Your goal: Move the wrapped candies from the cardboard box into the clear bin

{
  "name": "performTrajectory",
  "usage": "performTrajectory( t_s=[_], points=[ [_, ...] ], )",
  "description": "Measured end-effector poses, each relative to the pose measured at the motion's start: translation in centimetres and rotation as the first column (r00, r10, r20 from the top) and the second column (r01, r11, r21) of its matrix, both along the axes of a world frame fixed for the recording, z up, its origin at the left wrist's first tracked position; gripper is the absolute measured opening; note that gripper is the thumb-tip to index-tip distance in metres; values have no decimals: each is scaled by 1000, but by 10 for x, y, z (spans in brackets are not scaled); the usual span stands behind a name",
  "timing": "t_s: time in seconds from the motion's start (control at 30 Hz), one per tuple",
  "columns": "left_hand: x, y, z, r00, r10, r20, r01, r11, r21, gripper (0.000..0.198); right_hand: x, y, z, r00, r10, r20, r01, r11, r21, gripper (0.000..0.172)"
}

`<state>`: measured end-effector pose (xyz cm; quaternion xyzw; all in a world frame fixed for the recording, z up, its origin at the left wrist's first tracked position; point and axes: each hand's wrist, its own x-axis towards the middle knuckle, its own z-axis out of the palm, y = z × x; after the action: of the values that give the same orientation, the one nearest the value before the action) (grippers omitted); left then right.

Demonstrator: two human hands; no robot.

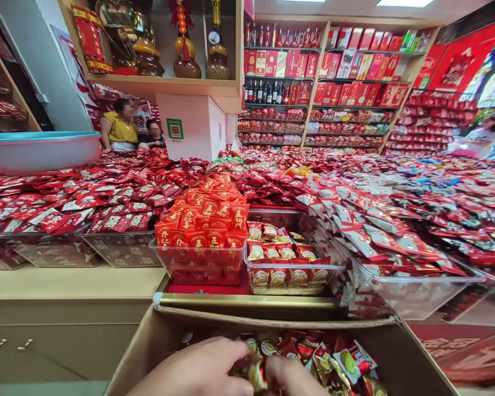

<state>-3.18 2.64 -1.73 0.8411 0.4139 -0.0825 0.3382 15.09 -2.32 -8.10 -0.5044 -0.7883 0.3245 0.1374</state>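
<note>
In the head view, low inside an open cardboard box (136, 346), curling the left hand (214, 363) over red and gold packets (350, 363), reaching in with the right hand (291, 378) from the other side, and showing one gold packet (256, 375) between the two hands. Blurring too much at the fingertips for telling a grip from a loose touch with either hand.

Straight ahead, blocking the way to the trays with the box's upright far wall. Beyond it, displaying a clear tray (296, 267) of similar-looking packets just beside a second tray (198, 249) heaped with orange-red packets (206, 214). Farther right, heaping red and white packets (379, 225) above the brim of another tray (416, 297); farther left, piling darker packets (127, 212) in a row of trays (124, 250).

Underneath, supporting the leftmost trays on a pale worktop (74, 283) above a cabinet front (78, 324) with metal handles. Over the left heaps, showing a blue-rimmed basin (41, 149); overhead, holding gourd-shaped bottles (187, 61) in a wooden cabinet (160, 85); along the back, lining shelves (289, 78) with bottles and red boxes. Beyond the heaps, showing two people (121, 130) at left and a person in white (483, 138) at far right.
</note>
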Motion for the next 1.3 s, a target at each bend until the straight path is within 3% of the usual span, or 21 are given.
performTrajectory(
  t_s=[0.07, 0.17, 0.27, 0.37, 0.5, 0.63, 0.8, 0.87, 0.93, 1.03, 1.13, 1.23, 1.3],
  points=[
    [7, -1, 6, 984, 41, 171, -30, 997, -70, 24, 6, 5, 8, 972, -108, -207, 100, 994, -52, 6],
    [18, -1, 13, 879, 208, 430, -76, 950, -304, 16, 12, 6, 25, 765, -291, -575, 197, 955, -221, 14],
    [26, -2, 20, 784, 385, 488, -101, 854, -511, 17, 15, 6, 37, 554, -374, -744, 96, 916, -389, 22],
    [27, -1, 23, 751, 434, 498, -147, 845, -515, 25, 14, 6, 42, 473, -414, -778, 9, 885, -465, 28],
    [27, 0, 20, 723, 424, 545, -220, 890, -400, 31, 14, 5, 44, 501, -416, -759, -14, 873, -487, 26],
    [27, 0, 21, 698, 462, 548, -198, 859, -472, 32, 19, 4, 50, 540, -412, -734, 24, 879, -476, 23],
    [27, -4, 24, 725, 410, 554, -196, 893, -405, 23, 26, 4, 51, 786, -219, -578, 121, 972, -203, 18],
    [27, -4, 22, 735, 397, 550, -209, 904, -372, 21, 26, 4, 50, 834, -207, -512, 173, 978, -114, 18],
    [29, -5, 20, 718, 411, 561, -268, 908, -322, 20, 24, 4, 49, 850, -242, -467, 270, 963, -8, 14],
    [32, -6, 17, 665, 491, 563, -408, 870, -277, 19, 19, 1, 45, 897, -172, -407, 319, 890, 326, 3],
    [35, -9, 13, 638, 538, 551, -451, 841, -299, 25, 11, -1, 37, 935, -23, -353, 209, 841, 499, 23],
    [37, -13, 10, 635, 544, 548, -441, 838, -322, 28, 6, -1, 29, 965, 1, -262, 147, 824, 547, 47],
    [37, -15, 10, 624, 541, 564, -421, 841, -341, 29, 6, 1, 25, 980, -15, -199, 135, 782, 608, 46]
  ],
)
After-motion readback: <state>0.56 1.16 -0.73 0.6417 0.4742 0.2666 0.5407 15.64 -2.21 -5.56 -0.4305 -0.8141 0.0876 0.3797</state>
